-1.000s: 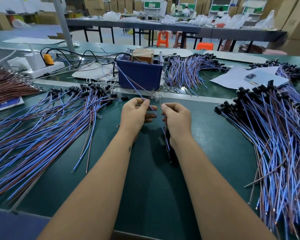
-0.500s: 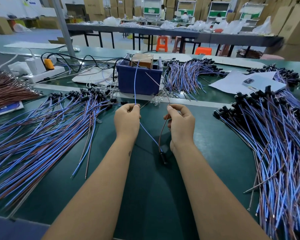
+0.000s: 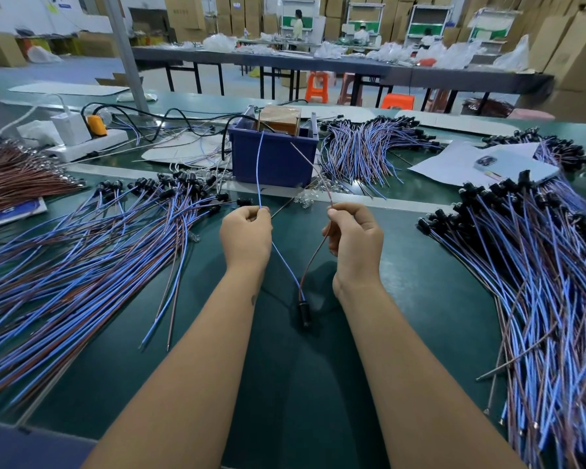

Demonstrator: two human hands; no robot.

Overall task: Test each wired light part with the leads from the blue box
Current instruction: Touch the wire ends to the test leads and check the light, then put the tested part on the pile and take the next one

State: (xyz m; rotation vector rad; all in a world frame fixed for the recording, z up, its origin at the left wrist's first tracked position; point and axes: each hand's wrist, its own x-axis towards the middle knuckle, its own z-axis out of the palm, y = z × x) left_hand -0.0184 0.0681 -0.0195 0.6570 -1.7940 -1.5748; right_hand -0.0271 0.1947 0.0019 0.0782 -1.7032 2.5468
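Light: bright, even, from overhead
Shadows: soft dark patch on the green table (image 3: 420, 299) under the forearms
Distortion: wide-angle bowing of the table edges
Blur: far cardboard boxes (image 3: 575, 55) at right smeared; the centre is sharp

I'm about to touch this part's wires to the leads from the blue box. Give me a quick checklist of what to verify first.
1. Left hand pinches the blue wire: ok.
2. Right hand pinches the brown wire: ok.
3. The two wires spread apart: ok.
4. Black lamp holder hangs clear of both piles: ok.
5. Wire ends touching the leads at the blue box: cannot tell.
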